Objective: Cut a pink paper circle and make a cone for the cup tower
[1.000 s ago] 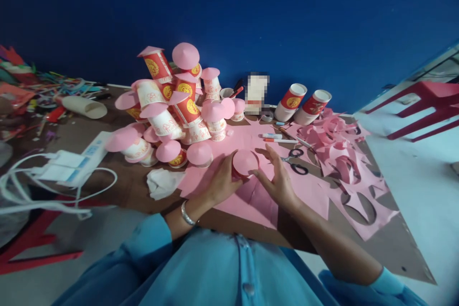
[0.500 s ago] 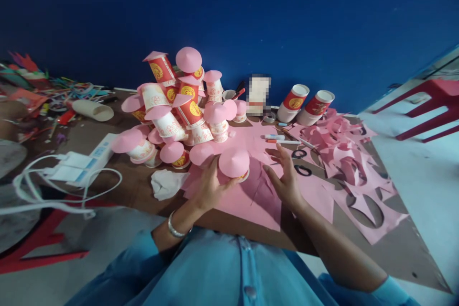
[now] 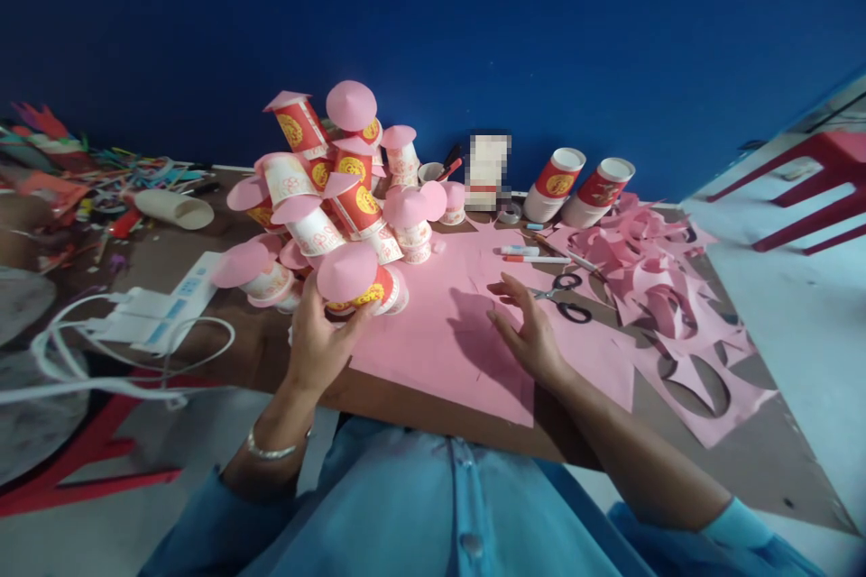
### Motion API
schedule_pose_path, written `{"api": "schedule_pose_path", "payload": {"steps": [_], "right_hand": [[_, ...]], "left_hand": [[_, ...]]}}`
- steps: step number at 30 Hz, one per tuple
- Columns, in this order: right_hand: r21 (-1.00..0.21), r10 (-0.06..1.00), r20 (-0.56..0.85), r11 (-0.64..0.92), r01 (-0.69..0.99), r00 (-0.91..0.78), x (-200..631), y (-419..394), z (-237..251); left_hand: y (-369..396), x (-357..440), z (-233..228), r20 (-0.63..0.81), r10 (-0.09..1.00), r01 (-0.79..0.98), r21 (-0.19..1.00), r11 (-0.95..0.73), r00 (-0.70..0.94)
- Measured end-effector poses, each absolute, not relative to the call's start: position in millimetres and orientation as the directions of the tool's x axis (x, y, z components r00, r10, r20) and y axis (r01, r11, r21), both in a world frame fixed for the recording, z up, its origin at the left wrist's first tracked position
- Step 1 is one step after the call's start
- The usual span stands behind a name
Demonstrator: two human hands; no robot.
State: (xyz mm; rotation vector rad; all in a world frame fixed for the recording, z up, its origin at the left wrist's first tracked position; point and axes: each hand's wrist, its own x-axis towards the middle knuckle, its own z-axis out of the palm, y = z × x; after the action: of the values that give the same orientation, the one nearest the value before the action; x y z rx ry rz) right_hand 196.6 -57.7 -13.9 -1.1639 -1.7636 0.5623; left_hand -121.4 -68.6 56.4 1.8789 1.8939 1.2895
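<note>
Left hand (image 3: 319, 338) clamped round pink-topped cup (image 3: 362, 278), cup pile (image 3: 312, 227) crowding behind; right hand (image 3: 533, 334) open, scissors (image 3: 556, 295) nearby, paper scraps (image 3: 646, 275) beyond.

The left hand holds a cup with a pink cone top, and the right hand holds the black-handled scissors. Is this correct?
Not quite: the head view shows the right hand open and empty, with the black-handled scissors lying beside it. The left hand does hold a cup with a pink cone top.

I see a way over the pink paper (image 3: 433, 334); capped cups (image 3: 316, 228) block far left, scissors (image 3: 553, 294) the right.
</note>
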Motion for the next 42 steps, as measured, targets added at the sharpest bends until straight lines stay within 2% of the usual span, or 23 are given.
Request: {"api": "schedule_pose_path", "payload": {"steps": [8, 12, 18, 26, 36, 42], "right_hand": [[-0.739, 0.885, 0.434, 0.456, 0.495, -0.168, 197, -58, -15], [-0.741, 0.891, 0.422, 0.445, 0.503, -0.166, 198, -57, -18], [-0.756, 0.900, 0.398, 0.431, 0.492, -0.178, 198, -57, -23], [-0.773, 0.910, 0.368, 0.413, 0.481, -0.190, 198, -57, -27], [-0.774, 0.920, 0.341, 0.391, 0.498, -0.192, 197, -58, -28], [-0.770, 0.929, 0.312, 0.369, 0.520, -0.198, 198, -57, -26]], "left_hand": [[-54, -126, 59, 0.424, 0.895, 0.765, 0.620, -0.175, -0.139], [-55, -128, 64, 0.423, 0.895, 0.735, 0.651, -0.190, -0.143], [-67, -148, 77, 0.460, 0.847, 0.786, 0.613, -0.085, -0.266], [-73, -179, 66, 0.521, 0.788, 0.827, 0.562, -0.030, -0.326], [-70, -179, 69, 0.543, 0.779, 0.858, 0.513, -0.014, -0.312], [-81, -186, 84, 0.500, 0.773, 0.824, 0.564, 0.051, -0.390]]}}
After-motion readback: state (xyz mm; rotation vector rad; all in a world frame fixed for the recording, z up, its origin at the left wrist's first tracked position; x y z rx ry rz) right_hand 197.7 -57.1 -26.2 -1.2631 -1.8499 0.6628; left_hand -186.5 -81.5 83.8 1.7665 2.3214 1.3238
